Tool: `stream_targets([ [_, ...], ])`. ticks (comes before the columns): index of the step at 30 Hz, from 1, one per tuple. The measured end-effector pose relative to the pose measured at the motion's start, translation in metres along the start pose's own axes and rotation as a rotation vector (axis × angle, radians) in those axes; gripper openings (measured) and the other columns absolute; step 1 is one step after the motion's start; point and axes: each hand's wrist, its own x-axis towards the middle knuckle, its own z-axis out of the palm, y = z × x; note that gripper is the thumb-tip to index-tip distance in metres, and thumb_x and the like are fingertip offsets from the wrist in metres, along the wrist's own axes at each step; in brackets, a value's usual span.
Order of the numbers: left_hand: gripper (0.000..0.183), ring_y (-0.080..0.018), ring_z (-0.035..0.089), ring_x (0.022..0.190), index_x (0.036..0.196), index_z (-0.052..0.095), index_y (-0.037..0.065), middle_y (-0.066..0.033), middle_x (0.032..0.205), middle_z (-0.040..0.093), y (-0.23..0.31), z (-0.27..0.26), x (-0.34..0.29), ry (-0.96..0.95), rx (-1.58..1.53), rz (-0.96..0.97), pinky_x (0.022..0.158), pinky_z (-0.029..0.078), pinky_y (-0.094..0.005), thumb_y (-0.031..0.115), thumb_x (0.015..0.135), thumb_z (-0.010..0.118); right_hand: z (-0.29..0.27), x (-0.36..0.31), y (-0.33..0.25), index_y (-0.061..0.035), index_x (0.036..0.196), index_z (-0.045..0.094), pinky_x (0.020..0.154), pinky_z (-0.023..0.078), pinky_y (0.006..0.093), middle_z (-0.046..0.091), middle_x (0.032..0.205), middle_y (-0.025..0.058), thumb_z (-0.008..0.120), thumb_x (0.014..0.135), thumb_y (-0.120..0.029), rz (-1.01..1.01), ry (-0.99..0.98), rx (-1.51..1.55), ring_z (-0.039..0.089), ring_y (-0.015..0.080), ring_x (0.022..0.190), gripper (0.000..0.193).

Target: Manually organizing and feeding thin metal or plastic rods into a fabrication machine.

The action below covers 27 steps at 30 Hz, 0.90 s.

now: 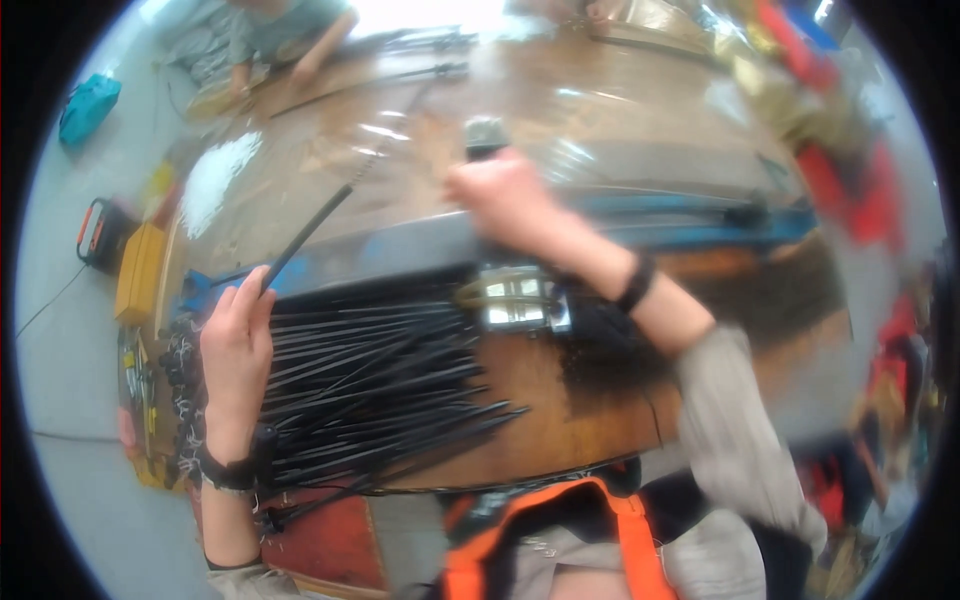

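Surface (520, 372) below both hands' fingers; pile of black rods (375, 375) just right of the left ones. Left hand (236, 340): fingers pinching one slim black rod (315, 225), slanting up-right beyond them; probably light, stiff, smooth; grip lower end. Right hand (508, 200): fingers curled round blurred blocky tool (485, 136).

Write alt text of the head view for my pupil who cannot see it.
A bare-handed person's left grip holds a slim black rod aslant above a worktable; the blurred right grip is closed around a small object too smeared to identify. Many black rods lie heaped beside the left grip.
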Motion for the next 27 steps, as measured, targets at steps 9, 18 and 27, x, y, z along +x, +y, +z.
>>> stream_targets([
  [9, 0.029, -0.0315, 0.061, 0.065, 0.116, 0.068, 0.020, -0.0119, 0.073, 0.058, -0.003, 0.067, 0.020, -0.182, 0.139, 0.202, 0.056, 0.051, -0.0413, 0.013, 0.089, 0.067, -0.124, -0.169, 0.128, -0.0094, 0.083, 0.063, 0.075, 0.043, 0.0445, 0.062, 0.076, 0.0095, 0.060, 0.081, -0.006, 0.041, 0.166, -0.573, 0.060, 0.0313, 0.081, 0.005],
  [18, 0.015, -0.0342, 0.064, 0.075, 0.087, 0.058, 0.006, -0.0139, 0.075, 0.062, 0.031, 0.148, 0.073, -0.228, -0.090, 0.325, 0.066, 0.052, -0.0453, 0.019, 0.094, 0.059, -0.138, -0.193, 0.134, -0.0050, 0.093, 0.060, 0.101, 0.038, 0.0430, 0.063, 0.091, 0.0110, 0.062, 0.090, -0.006, 0.354, 0.128, -0.367, 0.059, 0.0297, 0.094, 0.003],
  [27, 0.022, -0.0380, 0.063, 0.077, 0.083, 0.057, 0.004, -0.0171, 0.078, 0.064, 0.032, 0.155, 0.074, -0.271, -0.175, 0.302, 0.070, 0.050, -0.0478, 0.022, 0.095, 0.057, -0.139, -0.198, 0.138, -0.0042, 0.095, 0.059, 0.105, 0.038, 0.0419, 0.063, 0.095, 0.0113, 0.062, 0.091, -0.005, 0.394, 0.142, -0.356, 0.059, 0.0301, 0.098, 0.005],
])
